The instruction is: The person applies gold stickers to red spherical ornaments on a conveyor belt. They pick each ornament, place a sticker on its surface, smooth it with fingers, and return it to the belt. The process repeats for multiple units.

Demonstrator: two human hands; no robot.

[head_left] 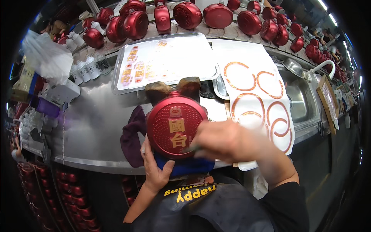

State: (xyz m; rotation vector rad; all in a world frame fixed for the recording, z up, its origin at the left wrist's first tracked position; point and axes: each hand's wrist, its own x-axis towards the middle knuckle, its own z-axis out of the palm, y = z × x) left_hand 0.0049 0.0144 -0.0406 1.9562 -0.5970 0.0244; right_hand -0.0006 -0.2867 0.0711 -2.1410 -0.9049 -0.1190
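A round, flat-faced red bottle (159, 129) lies in front of me with its face up and its neck pointing away. Gold characters run down the middle of that face, and rows of small dots cover the rest. My left hand (155, 174) grips its lower left side, fingers along the edge and thumb apart. Over the lower right of the face is my right hand (224, 141), closed and smeared by motion. A small dark piece shows at its fingertips, too blurred to name. Two worn brown blocks (189, 88) flank the neck. Under the bottle is a blue cloth (193, 166).
A crumpled purple cloth (134, 133) lies left of the bottle. Beyond stands a metal tray (117, 83) bearing a decal sheet (181, 54). To the right are white sheets with red ring decals (247, 96) and a sink (305, 98). Several red bottles (187, 15) line the back.
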